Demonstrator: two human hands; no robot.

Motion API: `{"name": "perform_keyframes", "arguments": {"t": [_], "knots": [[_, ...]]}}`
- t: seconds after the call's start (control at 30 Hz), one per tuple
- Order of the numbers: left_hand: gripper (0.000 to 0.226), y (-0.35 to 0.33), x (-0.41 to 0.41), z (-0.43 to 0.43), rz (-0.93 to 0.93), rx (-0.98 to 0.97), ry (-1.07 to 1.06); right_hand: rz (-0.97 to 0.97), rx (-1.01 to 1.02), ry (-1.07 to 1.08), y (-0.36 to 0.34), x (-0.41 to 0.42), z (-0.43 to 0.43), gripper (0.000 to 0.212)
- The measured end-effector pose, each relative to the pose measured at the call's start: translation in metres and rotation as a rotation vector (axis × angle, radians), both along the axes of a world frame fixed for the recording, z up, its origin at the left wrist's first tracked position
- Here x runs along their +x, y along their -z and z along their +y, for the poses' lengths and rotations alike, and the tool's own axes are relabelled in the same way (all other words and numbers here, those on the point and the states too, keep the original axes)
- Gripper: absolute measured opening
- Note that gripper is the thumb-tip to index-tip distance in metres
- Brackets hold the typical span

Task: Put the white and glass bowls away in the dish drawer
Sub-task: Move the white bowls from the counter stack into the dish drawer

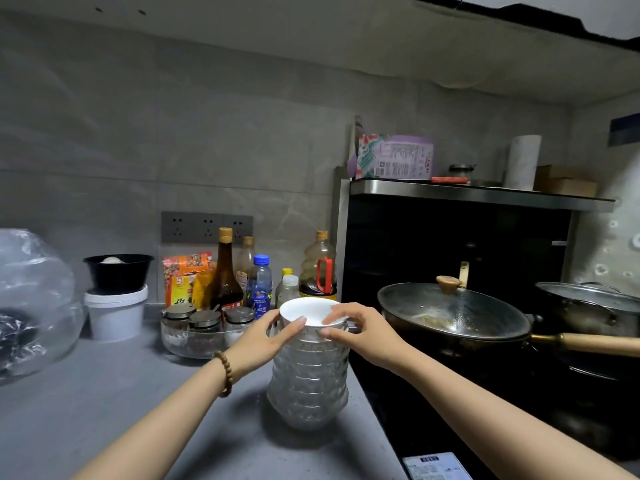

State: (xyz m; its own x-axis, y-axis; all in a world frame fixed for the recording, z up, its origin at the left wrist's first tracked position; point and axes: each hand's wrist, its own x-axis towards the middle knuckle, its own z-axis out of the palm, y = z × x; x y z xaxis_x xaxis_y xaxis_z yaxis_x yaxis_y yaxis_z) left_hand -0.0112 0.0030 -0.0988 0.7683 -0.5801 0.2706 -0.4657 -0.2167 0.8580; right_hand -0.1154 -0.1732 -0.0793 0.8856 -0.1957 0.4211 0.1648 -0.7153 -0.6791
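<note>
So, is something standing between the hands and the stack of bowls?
No. The left hand and right hand already touch the white bowl atop the glass bowls, one on each side. The dish drawer is not in view, so that path cannot be judged.

I see the bowl stack [308, 368] on the worktop [114, 403]: wok [453, 317] to its right, bottles [259, 282] behind, jar tray [197, 337] behind-left.
</note>
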Motion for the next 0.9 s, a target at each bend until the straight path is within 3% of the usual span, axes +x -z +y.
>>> {"name": "perform_keyframes", "arguments": {"t": [0.3,0.43,0.6,0.9], "knots": [[0.066,0.004,0.001,-0.007,0.02,-0.085,0.019,-0.103,0.077,0.0,0.007,0.009,-0.001,0.019],[0.053,-0.013,-0.012,-0.008,0.033,-0.242,0.106,-0.181,0.205,-0.072,-0.006,0.002,-0.005,0.016],[0.057,-0.035,-0.041,-0.018,-0.013,-0.398,0.207,-0.243,0.359,-0.15,-0.032,-0.027,-0.006,0.017],[0.071,-0.037,-0.112,-0.077,0.175,-0.575,0.45,-0.179,0.417,-0.061,-0.038,-0.127,-0.041,0.051]]}}
